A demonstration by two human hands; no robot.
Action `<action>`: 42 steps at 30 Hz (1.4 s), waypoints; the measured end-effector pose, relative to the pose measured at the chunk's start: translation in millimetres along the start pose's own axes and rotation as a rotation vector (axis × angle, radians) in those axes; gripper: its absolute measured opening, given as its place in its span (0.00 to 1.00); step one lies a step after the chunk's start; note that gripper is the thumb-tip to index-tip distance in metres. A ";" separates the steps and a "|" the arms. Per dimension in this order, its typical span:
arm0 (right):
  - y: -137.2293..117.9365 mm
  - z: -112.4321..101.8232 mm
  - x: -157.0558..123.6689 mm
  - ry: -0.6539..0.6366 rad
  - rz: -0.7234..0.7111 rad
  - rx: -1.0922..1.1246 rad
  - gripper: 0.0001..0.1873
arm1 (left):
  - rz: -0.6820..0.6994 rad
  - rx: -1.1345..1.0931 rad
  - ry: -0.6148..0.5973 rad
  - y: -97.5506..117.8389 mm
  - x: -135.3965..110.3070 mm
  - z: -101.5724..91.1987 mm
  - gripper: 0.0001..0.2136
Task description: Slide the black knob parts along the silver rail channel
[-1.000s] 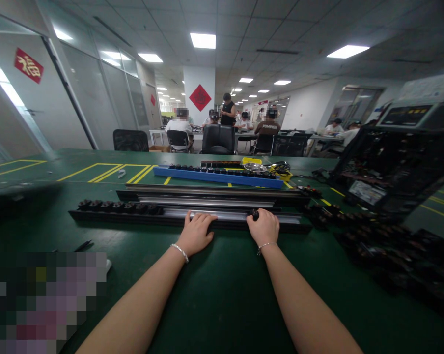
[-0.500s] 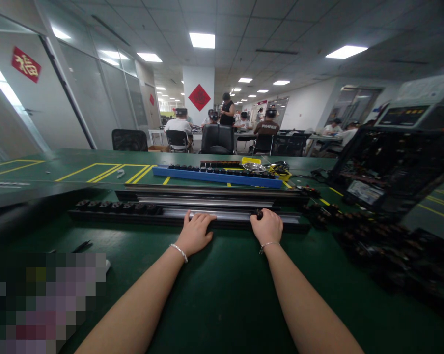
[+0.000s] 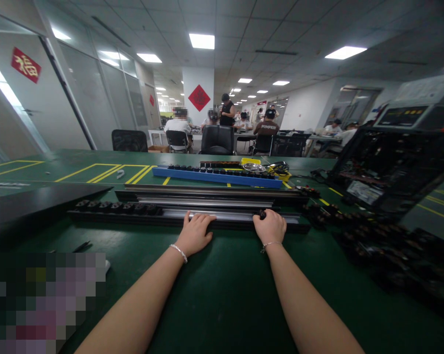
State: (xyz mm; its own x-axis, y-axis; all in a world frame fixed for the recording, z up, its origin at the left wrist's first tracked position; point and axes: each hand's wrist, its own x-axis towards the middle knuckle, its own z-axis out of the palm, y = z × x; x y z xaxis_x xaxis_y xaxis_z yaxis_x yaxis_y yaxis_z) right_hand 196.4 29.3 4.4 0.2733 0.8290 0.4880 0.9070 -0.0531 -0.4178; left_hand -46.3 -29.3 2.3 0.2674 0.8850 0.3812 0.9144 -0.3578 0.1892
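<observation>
Shifted rightward along the rail (image 3: 225, 216) since a second ago: right hand (image 3: 270, 227) with small black part (image 3: 262, 214).
Lies across green desk (image 3: 222, 295), just beyond both wrists; left hand (image 3: 195, 232) flat, fingers spread, pressing rail's near edge; right hand curled, pinching black part against rail.

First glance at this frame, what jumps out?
Two bare forearms reach up the middle of the green table: the left hand lies flat on a long black rail, and the right hand is curled around a small black part on it. Behind lies a blue strip; dark parts pile up at right.
</observation>
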 end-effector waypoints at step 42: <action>20.5 -4.2 3.9 -0.039 -0.072 -0.025 0.17 | 0.004 0.000 0.008 0.7 0.0 0.1 0.21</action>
State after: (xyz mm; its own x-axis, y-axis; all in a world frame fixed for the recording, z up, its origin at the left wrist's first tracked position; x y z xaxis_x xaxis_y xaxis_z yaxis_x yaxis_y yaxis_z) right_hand 217.4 29.1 1.0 0.1944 0.8522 0.4858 0.9319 -0.0059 -0.3626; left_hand -45.7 -29.5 2.3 0.2691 0.8811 0.3889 0.9131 -0.3618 0.1878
